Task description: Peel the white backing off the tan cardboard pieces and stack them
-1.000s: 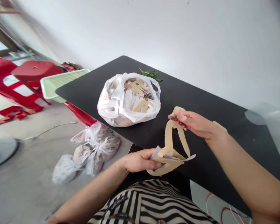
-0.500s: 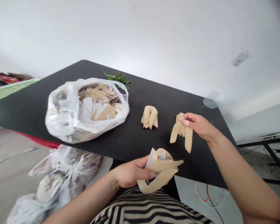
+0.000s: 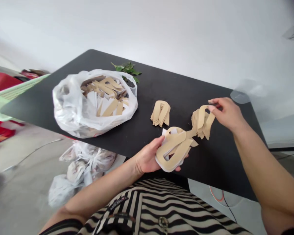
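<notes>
My left hand (image 3: 150, 156) is closed around a loose bundle of U-shaped tan cutouts (image 3: 170, 156), some with white undersides, just above the table's near edge. At the right, my right hand (image 3: 226, 112) pinches the curved end of one U-shaped tan cutout (image 3: 201, 115) between thumb and fingers. That piece rests over a small pile of similar cutouts (image 3: 206, 133) on the table. Between the bag and this pile lies another neat fanned stack of cutouts (image 3: 161, 113). A white plastic bag (image 3: 80, 122) on the left holds many more tan and white pieces.
The black table (image 3: 181, 88) stands against a pale wall. Green leaves (image 3: 128, 69) lie behind the bag. A clear plastic piece (image 3: 240, 96) sits at the right corner. Filled plastic bags (image 3: 80, 166) are on the floor, and a light-green basket (image 3: 0, 104) is at left.
My right hand has set its cutout down over the right pile, still pinching its curved end. My left hand has raised and turned its bundle, moving nearer that pile. The view has shifted.
</notes>
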Demonstrator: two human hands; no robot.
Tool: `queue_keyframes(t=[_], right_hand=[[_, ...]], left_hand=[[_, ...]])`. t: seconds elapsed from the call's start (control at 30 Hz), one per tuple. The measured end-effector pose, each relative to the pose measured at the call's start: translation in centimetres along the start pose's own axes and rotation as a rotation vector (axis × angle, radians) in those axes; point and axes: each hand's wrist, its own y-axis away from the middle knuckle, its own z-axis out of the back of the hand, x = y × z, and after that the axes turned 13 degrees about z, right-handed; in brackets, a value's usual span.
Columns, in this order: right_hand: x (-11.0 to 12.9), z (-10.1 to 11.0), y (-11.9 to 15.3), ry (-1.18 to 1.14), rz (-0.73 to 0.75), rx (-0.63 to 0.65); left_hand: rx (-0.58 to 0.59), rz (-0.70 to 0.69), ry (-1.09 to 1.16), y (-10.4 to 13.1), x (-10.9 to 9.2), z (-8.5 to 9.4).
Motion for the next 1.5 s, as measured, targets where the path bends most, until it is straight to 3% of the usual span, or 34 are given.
queue_keyframes(t=[0.1,0.17,0.3,0.43,0.6,0.73,0.93,1.0,1.1,1.23,1.3,1.4,1.5], right_hand=[[3.2,1.2,1.6,0.133,0.100,-0.052],[3.8,1.2,2.3,0.256,0.074,-0.012],[1.6,0.4,2.5,0.462,-0.082,0.067],[0.2,0.8,2.0,0.508,-0.123,0.022],[0.6,1.0,1.9,0.332,-0.129,0.096],[0.3,-1.0,2.7,0.113,-0.121,0.203],[0.5,-3.8,2.1,0.018,-0.035,0.202],[0.9,-3.5,1.7,-0.006,-0.006,0.201],[1.4,-1.3,1.9,-0.149,0.008,0.244],[1.1,2.6,2.6,-0.523,-0.125,0.328],[0.3,3.7,2.3,-0.582,-0.160,0.332],[-1.5,3.2,0.7,-0.577,-0.163,0.366],[-2.9,1.1,-1.2,-0.540,-0.174,0.393]], left_hand=[[-0.013,-0.032,0.049,-0.2,-0.4,0.3],[-0.020,-0.056,0.029,-0.2,-0.4,0.5],[-0.040,-0.093,-0.074,0.3,0.1,0.4],[-0.129,-0.136,-0.151,1.5,0.6,0.1],[-0.223,-0.136,-0.150,3.1,0.9,0.2],[-0.260,-0.136,-0.172,3.7,0.9,0.6],[-0.286,-0.123,-0.189,3.5,0.8,1.0],[-0.313,-0.118,-0.185,3.4,0.8,1.0],[-0.327,-0.129,-0.165,3.5,0.8,1.1],[-0.311,-0.108,-0.147,3.5,0.8,1.4],[-0.301,-0.108,-0.137,3.5,0.7,1.5],[-0.292,-0.109,-0.137,3.4,0.7,1.4],[-0.311,-0.114,-0.137,3.3,0.6,1.5]])
